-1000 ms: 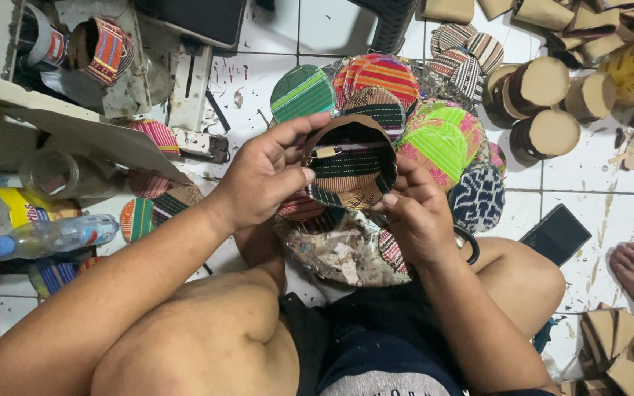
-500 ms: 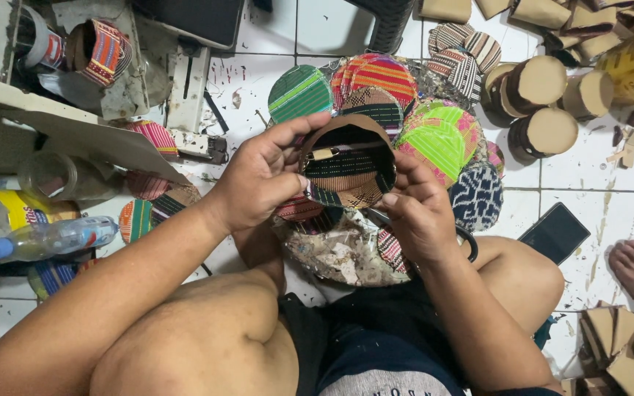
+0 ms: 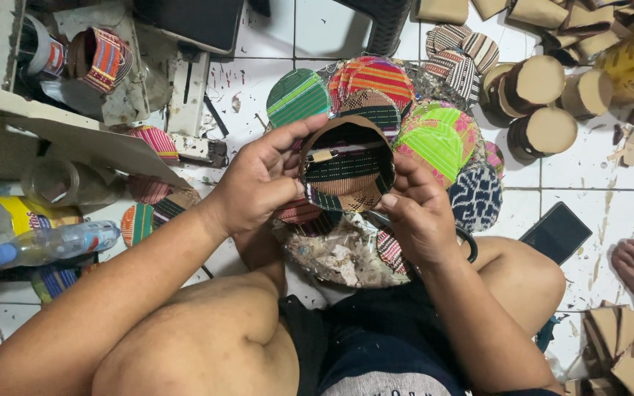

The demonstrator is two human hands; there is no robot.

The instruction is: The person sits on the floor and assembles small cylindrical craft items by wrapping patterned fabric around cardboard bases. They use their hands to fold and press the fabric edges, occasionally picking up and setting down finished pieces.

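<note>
Both hands (image 3: 258, 183) (image 3: 420, 213) up, fingers (image 3: 299, 132) curled round fabric-lined ring (image 3: 346, 163).

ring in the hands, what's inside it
The ring held by the left hand and right hand is lined with dark striped cloth, with a pale strip on the wall. Its bottom and near wall are hidden by the fingers.

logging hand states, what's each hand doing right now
Left hand: closed on the left rim of the round fabric-lined box.
Right hand: closed on the box's lower right rim, thumb pressing the fabric edge.
</note>
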